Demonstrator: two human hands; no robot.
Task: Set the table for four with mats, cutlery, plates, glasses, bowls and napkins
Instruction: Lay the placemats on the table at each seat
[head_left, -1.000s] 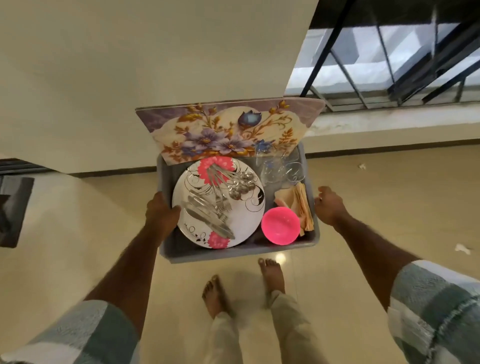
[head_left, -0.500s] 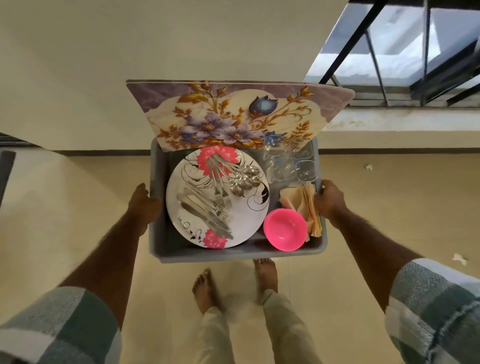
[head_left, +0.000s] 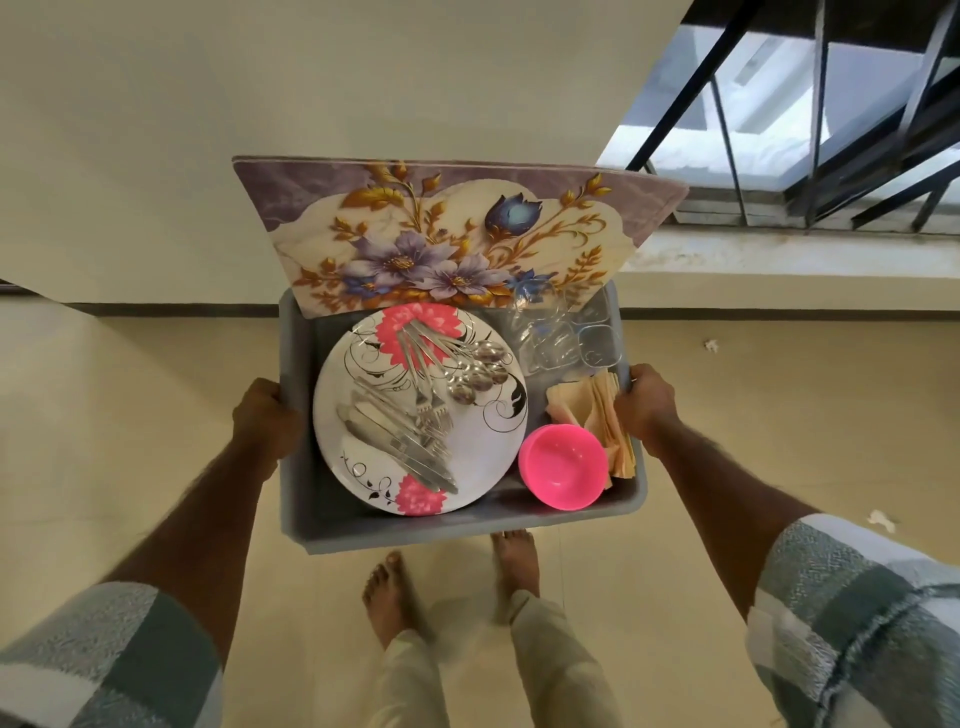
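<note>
I carry a grey tub (head_left: 457, 527) in front of me above the floor. My left hand (head_left: 265, 415) grips its left rim and my right hand (head_left: 644, 402) grips its right rim. Floral mats (head_left: 447, 234) stand up along the tub's far side. Inside lies a white plate with pink flowers (head_left: 488, 457), with knives, forks and spoons (head_left: 415, 405) on top. Clear glasses (head_left: 566, 338) sit at the far right, beige napkins (head_left: 602, 410) beside my right hand, and a pink bowl (head_left: 563, 465) at the near right.
My bare feet (head_left: 447, 582) stand on a beige tiled floor. A cream wall (head_left: 260, 104) rises ahead. A window with dark bars (head_left: 810, 114) and a pale ledge lies at the upper right. Small white scraps (head_left: 880, 519) lie on the floor to the right.
The tub has come closer and higher in view as I walk. The window has slid to the right. Both hands keep the same grip on the rims.
</note>
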